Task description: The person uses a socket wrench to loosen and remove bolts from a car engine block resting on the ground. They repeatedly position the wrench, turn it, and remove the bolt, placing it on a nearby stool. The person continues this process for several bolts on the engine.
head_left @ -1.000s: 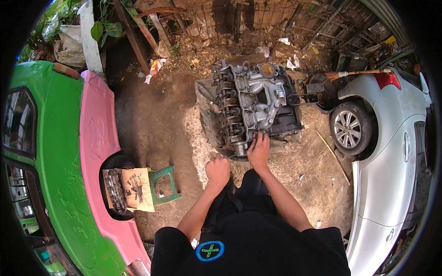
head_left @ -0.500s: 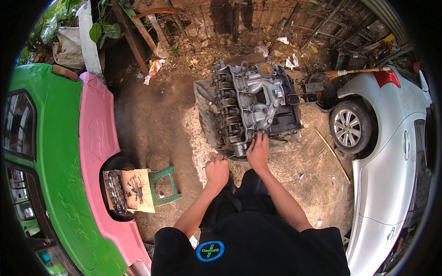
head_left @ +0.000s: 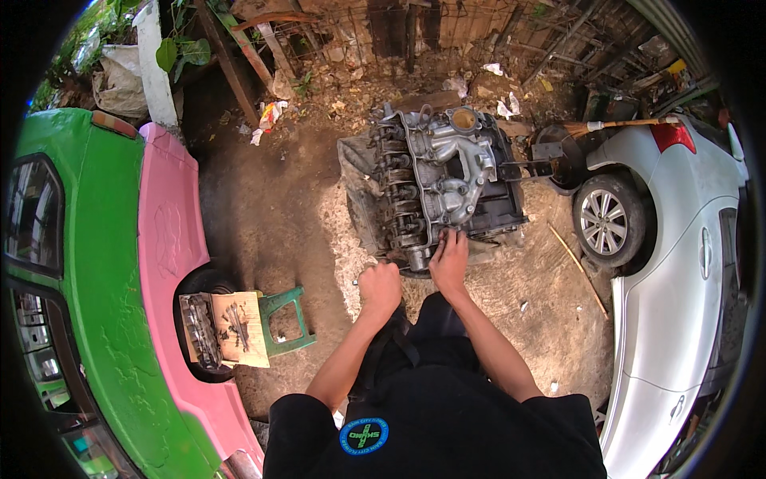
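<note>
the engine [head_left: 460,188] is silver and black — the stool [head_left: 289,346], green.

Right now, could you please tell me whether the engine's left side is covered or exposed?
Exposed: on that side of the engine, a row of dark metal parts shows uncovered beside the silvery casting.

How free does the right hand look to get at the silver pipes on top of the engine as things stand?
Probably yes: the right hand is at the near edge of the engine, and the silver pipes lie just beyond it, with nothing seen covering them.
</note>
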Tool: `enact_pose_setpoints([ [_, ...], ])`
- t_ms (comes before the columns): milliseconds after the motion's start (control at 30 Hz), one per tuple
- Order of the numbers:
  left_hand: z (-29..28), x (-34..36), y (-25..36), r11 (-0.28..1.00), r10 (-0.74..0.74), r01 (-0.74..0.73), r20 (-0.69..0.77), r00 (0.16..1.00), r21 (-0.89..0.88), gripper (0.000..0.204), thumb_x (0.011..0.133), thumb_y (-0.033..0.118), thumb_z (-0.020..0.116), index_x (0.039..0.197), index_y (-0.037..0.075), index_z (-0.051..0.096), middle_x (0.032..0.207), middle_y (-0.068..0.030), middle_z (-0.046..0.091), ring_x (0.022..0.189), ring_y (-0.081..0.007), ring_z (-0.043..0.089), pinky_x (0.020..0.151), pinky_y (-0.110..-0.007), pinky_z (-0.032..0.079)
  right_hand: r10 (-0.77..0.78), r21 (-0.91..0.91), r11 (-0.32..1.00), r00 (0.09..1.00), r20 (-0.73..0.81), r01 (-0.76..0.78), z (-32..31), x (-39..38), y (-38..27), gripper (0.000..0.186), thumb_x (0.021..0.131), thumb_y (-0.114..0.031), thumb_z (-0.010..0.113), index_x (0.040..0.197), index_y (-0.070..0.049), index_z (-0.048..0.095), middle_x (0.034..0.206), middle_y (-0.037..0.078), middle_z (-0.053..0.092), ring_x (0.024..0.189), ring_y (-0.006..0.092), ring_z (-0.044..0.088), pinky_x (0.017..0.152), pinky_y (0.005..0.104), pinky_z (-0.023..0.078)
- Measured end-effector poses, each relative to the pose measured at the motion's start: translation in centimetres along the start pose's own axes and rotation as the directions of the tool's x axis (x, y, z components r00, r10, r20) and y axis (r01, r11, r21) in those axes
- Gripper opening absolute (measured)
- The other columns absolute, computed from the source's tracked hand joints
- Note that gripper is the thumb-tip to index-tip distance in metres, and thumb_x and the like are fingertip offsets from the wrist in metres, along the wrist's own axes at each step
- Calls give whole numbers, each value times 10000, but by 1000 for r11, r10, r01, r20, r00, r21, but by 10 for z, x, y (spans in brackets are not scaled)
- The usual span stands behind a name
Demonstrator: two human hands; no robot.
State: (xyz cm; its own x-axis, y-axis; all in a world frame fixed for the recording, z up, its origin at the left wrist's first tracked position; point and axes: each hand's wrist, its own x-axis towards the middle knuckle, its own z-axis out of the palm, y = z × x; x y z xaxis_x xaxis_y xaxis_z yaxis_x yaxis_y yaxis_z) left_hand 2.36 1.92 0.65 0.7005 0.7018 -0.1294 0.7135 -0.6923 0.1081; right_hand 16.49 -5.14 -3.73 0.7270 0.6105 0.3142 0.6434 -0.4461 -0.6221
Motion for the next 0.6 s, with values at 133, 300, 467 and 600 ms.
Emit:
enact_pose_setpoints([
  [133, 13, -9, -5, 998, 53, -52, -58, 997, 30, 87, 775, 88, 633, 790, 65, 716, 853, -111, 684, 765, -282, 695, 626, -365, 555, -1, -5, 1000, 1000, 3, 1, 0, 0, 0, 175, 835, 15, 530, 1004, -25, 508, 960, 182, 466, 935, 384, 486, 773, 486, 387],
  [300, 22, -22, -9, 996, 92, -85, -221, 971, 38, 118, 798, 104, 624, 827, 42, 720, 931, -99, 666, 958, -280, 641, 652, -354, 546, -12, -1, 1000, 1000, -11, 12, 0, 0, 0, 174, 836, 14, 527, 1005, -24, 507, 963, 184, 473, 935, 383, 488, 772, 487, 388],
  [467, 17, -19, -2, 999, 26, -24, -74, 997, 32, 149, 700, 51, 648, 830, 34, 719, 919, -103, 652, 906, -270, 648, 682, -374, 556, -4, 14, 1000, 1000, -5, 4, 0, 0, -1, 173, 835, 13, 527, 1003, -20, 507, 962, 188, 481, 933, 384, 491, 769, 486, 391],
  [600, 8, -15, 7, 1000, -19, 20, 44, 999, -16, 118, 695, 51, 665, 796, 24, 719, 921, -123, 652, 919, -286, 650, 691, -371, 564, -19, 27, 999, 1000, -14, 20, -1, 0, -2, 157, 853, 29, 490, 1009, 15, 487, 964, 214, 467, 905, 409, 475, 784, 492, 387],
])
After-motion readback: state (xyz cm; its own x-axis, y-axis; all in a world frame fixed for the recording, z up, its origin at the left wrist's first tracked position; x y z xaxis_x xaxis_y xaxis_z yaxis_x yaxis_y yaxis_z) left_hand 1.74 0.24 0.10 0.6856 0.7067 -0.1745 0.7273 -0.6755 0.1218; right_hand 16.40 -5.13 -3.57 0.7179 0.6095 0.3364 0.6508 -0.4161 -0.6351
